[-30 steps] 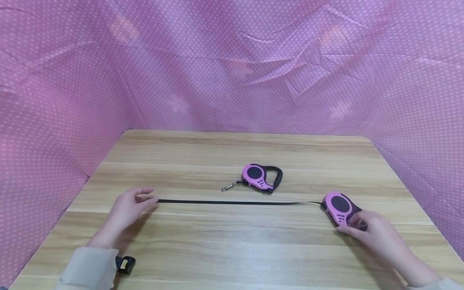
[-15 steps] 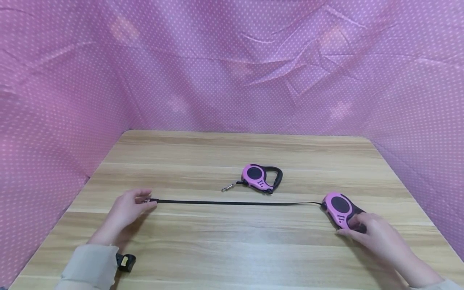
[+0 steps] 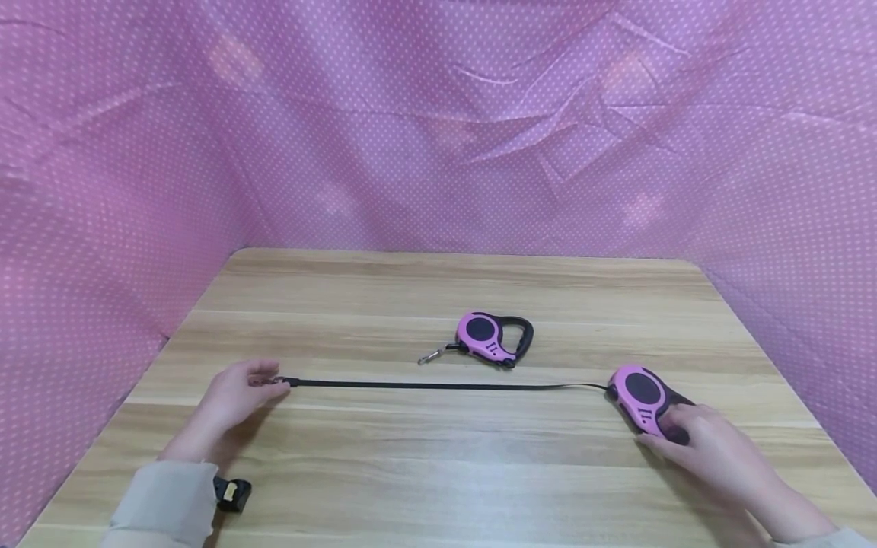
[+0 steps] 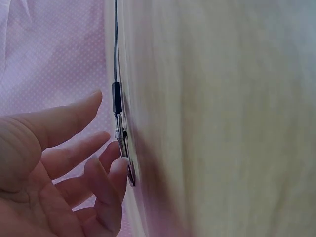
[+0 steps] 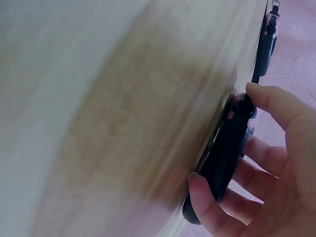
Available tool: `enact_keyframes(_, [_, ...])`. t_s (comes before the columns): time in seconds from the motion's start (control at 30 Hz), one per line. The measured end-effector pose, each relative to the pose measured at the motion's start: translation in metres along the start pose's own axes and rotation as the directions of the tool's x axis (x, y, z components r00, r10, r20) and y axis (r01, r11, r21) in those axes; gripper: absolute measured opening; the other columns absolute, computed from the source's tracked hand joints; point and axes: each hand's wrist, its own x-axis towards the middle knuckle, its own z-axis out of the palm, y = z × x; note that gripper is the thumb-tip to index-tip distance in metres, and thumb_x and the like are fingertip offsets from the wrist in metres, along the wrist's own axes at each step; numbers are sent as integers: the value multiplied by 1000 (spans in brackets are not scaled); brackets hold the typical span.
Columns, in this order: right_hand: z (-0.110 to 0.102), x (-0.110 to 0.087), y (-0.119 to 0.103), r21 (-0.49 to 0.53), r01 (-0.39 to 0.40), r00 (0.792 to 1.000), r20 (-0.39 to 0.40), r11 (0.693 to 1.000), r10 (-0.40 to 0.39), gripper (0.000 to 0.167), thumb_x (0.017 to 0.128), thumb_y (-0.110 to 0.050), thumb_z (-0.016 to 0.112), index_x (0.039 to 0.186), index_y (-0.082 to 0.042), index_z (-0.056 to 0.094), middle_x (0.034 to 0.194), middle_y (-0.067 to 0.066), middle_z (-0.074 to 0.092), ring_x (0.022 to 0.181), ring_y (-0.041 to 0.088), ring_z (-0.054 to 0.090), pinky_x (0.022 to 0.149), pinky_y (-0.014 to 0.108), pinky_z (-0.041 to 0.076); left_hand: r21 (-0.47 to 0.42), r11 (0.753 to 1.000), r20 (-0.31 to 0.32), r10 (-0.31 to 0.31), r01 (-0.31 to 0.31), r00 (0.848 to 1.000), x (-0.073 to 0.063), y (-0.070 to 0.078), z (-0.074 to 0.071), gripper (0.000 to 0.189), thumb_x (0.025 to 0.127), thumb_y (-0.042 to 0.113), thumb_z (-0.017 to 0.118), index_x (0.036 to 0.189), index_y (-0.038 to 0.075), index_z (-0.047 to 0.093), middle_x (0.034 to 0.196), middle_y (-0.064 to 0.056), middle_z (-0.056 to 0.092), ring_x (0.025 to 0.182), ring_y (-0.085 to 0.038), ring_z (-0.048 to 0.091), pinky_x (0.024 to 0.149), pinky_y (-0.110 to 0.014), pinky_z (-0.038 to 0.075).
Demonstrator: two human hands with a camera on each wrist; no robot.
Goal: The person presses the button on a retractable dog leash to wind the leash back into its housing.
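A pink-and-black retractable dog leash (image 3: 636,392) lies on the right of the wooden table, its black strap (image 3: 425,386) drawn out straight to the left. My right hand (image 3: 719,449) grips its black handle (image 5: 217,163); the thumb is up by the button end and the other fingers lie along the handle. At the strap's far end is a metal clip (image 4: 119,133) lying on the table. My left hand (image 3: 236,392) is right beside that clip, fingers loosely bent and thumb spread away from it.
A second pink-and-black retractable leash (image 3: 489,339) lies behind the strap, its short metal clip (image 3: 432,355) pointing left. Pink dotted cloth (image 3: 438,152) hangs around the back and sides of the wooden table (image 3: 411,472).
My left hand has eased slightly left and loosened, uncovering the clip at the strap's end. My right fingers have settled lower on the handle. Both leash bodies stay in place.
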Motion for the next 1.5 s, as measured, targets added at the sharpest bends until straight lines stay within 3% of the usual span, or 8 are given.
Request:
enact_keyframes(0.33, [3,0,1,10,26,1000,-12,1000,-25,32,84,-36,78,67,-23,53,66,-11,46,64,4,37,58,23,31,-66,996,44,-53,55,998,5,-3,-2,66,93,30,67,140,-10,42,143,-35,44,129,-52,45,105,-62,38])
enact_keyframes(0.47, [4,0,1,17,32,999,-18,999,-31,34,83,-34,78,67,-22,52,66,-11,44,64,3,35,57,23,31,-88,995,45,-42,46,998,6,-3,-1,65,91,26,69,139,-11,43,141,-35,46,127,-51,47,104,-60,40])
enact_keyframes(0.8, [7,-1,2,10,38,998,-40,999,-37,35,81,-38,80,67,-24,51,67,-11,44,66,5,35,59,23,31,-50,999,36,-14,16,999,7,-2,0,57,88,19,73,132,-10,51,130,-32,57,118,-47,55,100,-58,44])
enact_keyframes(1.0, [9,1,3,9,36,999,18,999,-37,40,85,-39,75,67,-20,45,65,-8,39,63,6,32,57,22,29,-15,1000,33,-17,17,999,7,-2,2,46,86,18,75,121,-7,59,115,-25,64,106,-38,60,94,-56,46])
enact_keyframes(1.2, [6,4,3,120,-27,993,114,992,13,38,94,-36,66,69,-15,46,68,-4,40,60,4,33,54,22,32,29,999,40,-42,41,998,6,0,2,31,86,22,74,106,-1,65,98,-11,66,92,-25,59,82,-43,46])
enact_keyframes(1.33, [5,6,4,174,-57,991,132,983,35,36,97,-33,62,73,-13,45,65,-4,37,57,3,34,53,22,33,71,997,51,-43,40,998,6,1,1,30,87,28,73,100,1,68,97,-12,68,92,-26,59,81,-44,46])
enact_keyframes(1.5, [4,8,2,139,-81,987,149,987,60,37,99,-38,58,74,-14,45,64,-5,36,59,7,39,58,25,36,93,995,70,-50,43,996,5,1,-1,32,89,34,71,99,3,69,98,-11,69,91,-24,60,78,-40,46])
